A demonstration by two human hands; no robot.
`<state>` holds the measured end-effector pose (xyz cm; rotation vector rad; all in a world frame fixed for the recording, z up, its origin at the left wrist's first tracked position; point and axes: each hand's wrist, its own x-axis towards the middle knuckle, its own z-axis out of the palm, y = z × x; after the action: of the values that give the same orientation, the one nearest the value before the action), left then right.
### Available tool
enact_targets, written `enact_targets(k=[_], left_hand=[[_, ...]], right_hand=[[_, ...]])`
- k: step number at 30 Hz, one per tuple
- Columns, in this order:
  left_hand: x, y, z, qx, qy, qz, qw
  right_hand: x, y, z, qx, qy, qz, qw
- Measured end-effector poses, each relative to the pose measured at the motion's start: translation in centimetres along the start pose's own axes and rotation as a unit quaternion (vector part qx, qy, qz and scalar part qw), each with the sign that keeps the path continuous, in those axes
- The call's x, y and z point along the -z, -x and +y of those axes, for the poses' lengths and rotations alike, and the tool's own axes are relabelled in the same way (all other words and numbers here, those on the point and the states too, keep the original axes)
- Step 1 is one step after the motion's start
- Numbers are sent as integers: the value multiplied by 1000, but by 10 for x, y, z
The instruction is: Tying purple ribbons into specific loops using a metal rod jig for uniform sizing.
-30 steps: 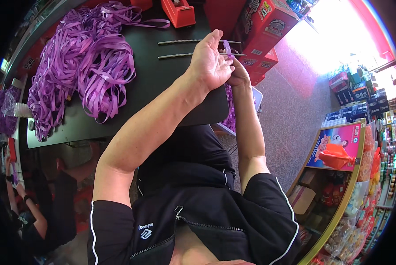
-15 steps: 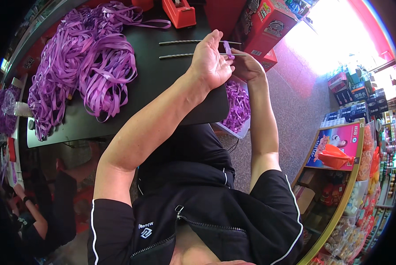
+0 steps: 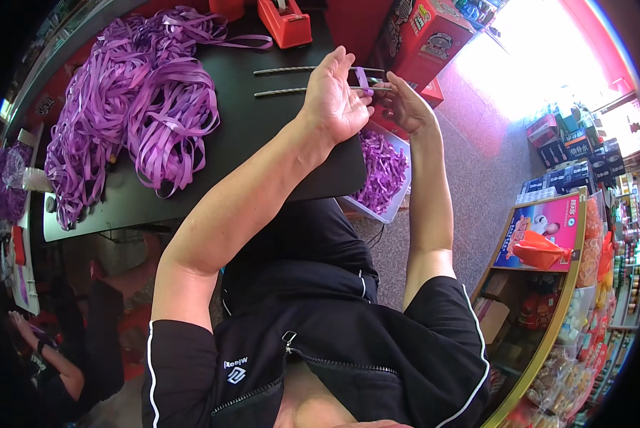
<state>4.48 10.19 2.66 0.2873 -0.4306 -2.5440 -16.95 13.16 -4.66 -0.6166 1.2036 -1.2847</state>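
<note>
Two twisted metal rods (image 3: 277, 92), like long drill bits, lie side by side over the table, running left to right behind my left hand. A short purple ribbon loop (image 3: 363, 80) goes around both rods near their right ends. My left hand (image 3: 336, 100) is at the rods just left of the loop, palm showing, fingers apart; whether its back touches the rods is hidden. My right hand (image 3: 412, 110) is at the right end of the nearer rod, thumb raised and apart from the bent fingers. No held thing shows in it.
A large heap of purple ribbon (image 3: 134, 107) covers the left of the dark table (image 3: 263, 157). A red tape dispenser (image 3: 285, 25) stands at the back. Below the right table edge, a white bin (image 3: 395, 208) holds cut purple ribbon pieces. Another person's hand (image 3: 24, 328) shows far left.
My right hand has drawn slightly right and its thumb has lifted away from the ribbon loop. My left hand stays near the rods. The other person's hand at far left has moved down.
</note>
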Motion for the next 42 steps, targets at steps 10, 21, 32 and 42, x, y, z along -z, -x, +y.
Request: enact_targets(k=[10, 21, 32, 42], left_hand=[[-1, 2, 2, 10, -5, -15, 1000], [-2, 2, 1, -3, 0, -3, 1000], [2, 2, 3, -17, -7, -10, 1000], [0, 1, 1, -11, 0, -6, 1000]], right_hand=[[5, -9, -6, -8, -2, -43, 999], [-23, -44, 48, -47, -198, -162, 966], [-58, -45, 71, 85, -466, -271, 838], [-20, 20, 14, 208, 152, 230, 938]])
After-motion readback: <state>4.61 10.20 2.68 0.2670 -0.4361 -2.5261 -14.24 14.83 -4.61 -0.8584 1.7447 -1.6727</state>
